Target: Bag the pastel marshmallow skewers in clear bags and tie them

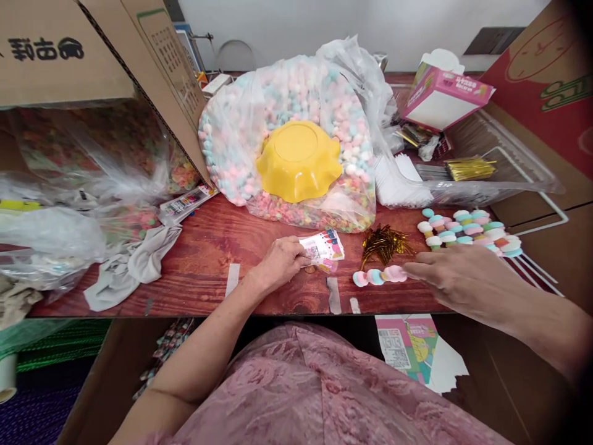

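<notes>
While left hand (280, 262) pinches a small printed packet (323, 246), right hand (451, 278) lies flat, fingers loosely spread, tips touching the marshmallow skewer (380, 275) at its 9 o'clock. Marshmallows look soft, light, squashable; probably grip by the stick. Gold twist ties (383, 243) at skewer's 12.

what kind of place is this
Probably a small home or workshop candy-packing bench: a big clear plastic bag of pastel marshmallows, finished marshmallow skewers on the red wooden table, and gold twist ties.
</notes>
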